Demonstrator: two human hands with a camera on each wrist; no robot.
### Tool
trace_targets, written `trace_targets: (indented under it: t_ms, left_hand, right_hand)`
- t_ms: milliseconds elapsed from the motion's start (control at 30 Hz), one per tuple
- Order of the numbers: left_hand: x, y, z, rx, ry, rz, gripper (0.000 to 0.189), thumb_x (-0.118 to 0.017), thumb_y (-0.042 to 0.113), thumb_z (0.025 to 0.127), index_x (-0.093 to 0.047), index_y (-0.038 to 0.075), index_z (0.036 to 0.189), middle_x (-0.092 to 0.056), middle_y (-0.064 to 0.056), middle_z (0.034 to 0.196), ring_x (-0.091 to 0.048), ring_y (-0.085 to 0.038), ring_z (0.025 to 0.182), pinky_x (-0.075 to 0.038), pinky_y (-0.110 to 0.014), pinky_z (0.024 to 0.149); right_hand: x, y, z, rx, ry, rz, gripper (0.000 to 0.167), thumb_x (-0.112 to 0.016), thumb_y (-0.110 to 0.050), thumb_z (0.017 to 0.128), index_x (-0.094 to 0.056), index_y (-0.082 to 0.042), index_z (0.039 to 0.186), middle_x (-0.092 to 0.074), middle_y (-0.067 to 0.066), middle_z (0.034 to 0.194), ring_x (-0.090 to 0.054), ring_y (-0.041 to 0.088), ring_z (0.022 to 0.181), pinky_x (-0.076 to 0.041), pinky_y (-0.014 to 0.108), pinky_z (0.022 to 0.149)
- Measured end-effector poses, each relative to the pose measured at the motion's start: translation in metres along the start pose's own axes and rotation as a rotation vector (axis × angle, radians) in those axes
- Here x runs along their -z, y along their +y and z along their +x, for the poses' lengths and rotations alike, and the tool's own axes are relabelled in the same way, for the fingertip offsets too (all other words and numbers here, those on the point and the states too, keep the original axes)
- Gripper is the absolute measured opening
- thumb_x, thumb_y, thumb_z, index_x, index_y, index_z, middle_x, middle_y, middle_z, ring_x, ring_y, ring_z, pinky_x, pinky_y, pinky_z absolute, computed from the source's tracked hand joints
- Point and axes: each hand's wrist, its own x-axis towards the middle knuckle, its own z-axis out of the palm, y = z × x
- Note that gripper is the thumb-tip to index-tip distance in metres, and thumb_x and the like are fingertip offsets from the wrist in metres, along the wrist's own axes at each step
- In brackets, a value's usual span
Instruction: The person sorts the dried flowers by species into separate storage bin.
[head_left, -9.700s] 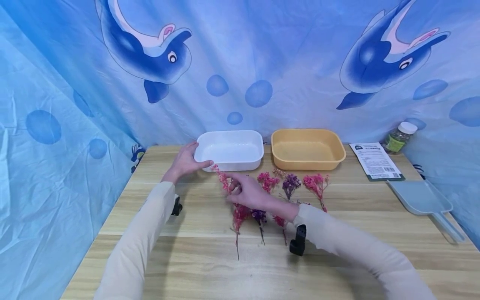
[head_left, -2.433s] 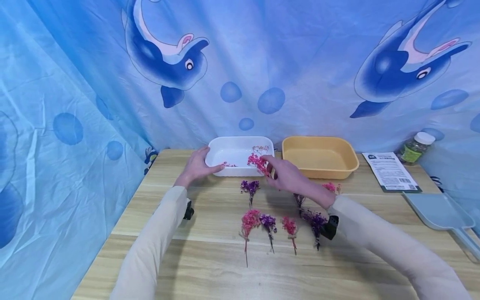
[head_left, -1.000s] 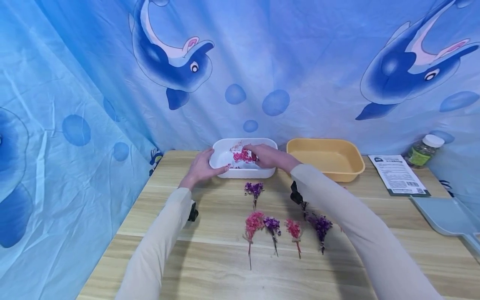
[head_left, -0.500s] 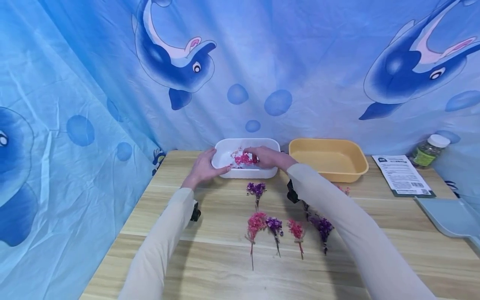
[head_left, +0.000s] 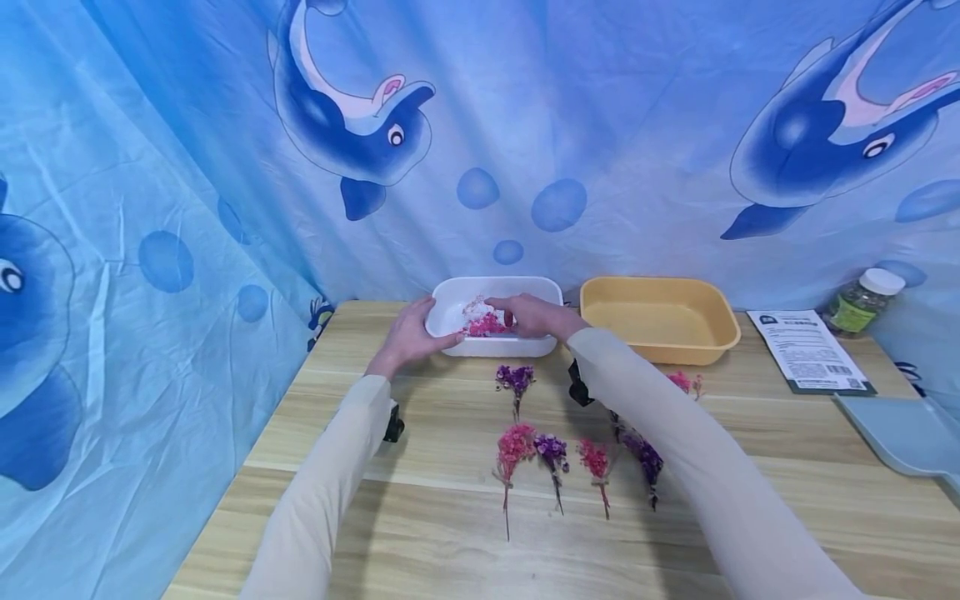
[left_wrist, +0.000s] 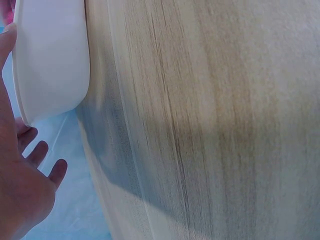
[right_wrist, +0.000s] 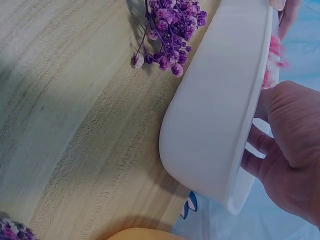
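Observation:
My left hand (head_left: 411,335) grips the left corner of the white basin (head_left: 498,349), thumb over the near rim and fingers along its side. In the left wrist view this hand (left_wrist: 22,187) has its lower fingers spread beneath the rim. My right hand (head_left: 528,317) reaches over the basin's right end, index finger extended close over pink dried flowers (head_left: 486,325) inside. From the right wrist view, the right hand (right_wrist: 295,140) is loosely spread, its fingertips hidden by the basin wall. Paler sprigs (head_left: 474,305) lie behind the pink ones.
A yellow basin (head_left: 660,353) stands to the right. Purple flowers (head_left: 515,380) and several pink and purple bunches lie in front, some under the right sleeve (head_left: 675,417). A paper packet (head_left: 810,352), a lidded jar (head_left: 862,303) and a blue-grey dustpan (head_left: 903,433) are at far right.
Over ten seconds, pink sprigs came off the table into the white basin. Since a second ago, the pink flowers have settled lower toward the near wall. The left hand keeps its hold.

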Motion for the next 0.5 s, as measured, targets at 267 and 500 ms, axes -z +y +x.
trace_targets:
  t_ms: [267, 500]
  left_hand:
    - [-0.001, 0.001, 0.000, 0.017, -0.001, -0.009, 0.103, -0.079, 0.056, 0.078, -0.037, -0.002, 0.152, -0.033, -0.019, 0.158, -0.030, -0.038, 0.143, -0.026, -0.055, 0.116]
    - [0.000, -0.002, 0.001, -0.002, 0.002, -0.009, 0.103, -0.079, 0.054, 0.078, -0.036, -0.005, 0.151, -0.033, -0.022, 0.157, -0.029, -0.041, 0.143, -0.024, -0.056, 0.116]
  right_hand:
    - [0.004, -0.002, -0.008, -0.028, 0.062, 0.012, 0.071, -0.056, 0.008, 0.093, -0.031, -0.008, 0.157, -0.065, 0.019, 0.119, -0.063, 0.029, 0.101, -0.054, 0.036, 0.088]
    - [0.011, 0.007, -0.023, 0.026, 0.211, 0.037, 0.067, -0.057, 0.009, 0.092, -0.033, 0.000, 0.154, -0.067, 0.023, 0.114, -0.066, 0.029, 0.095, -0.057, 0.033, 0.080]
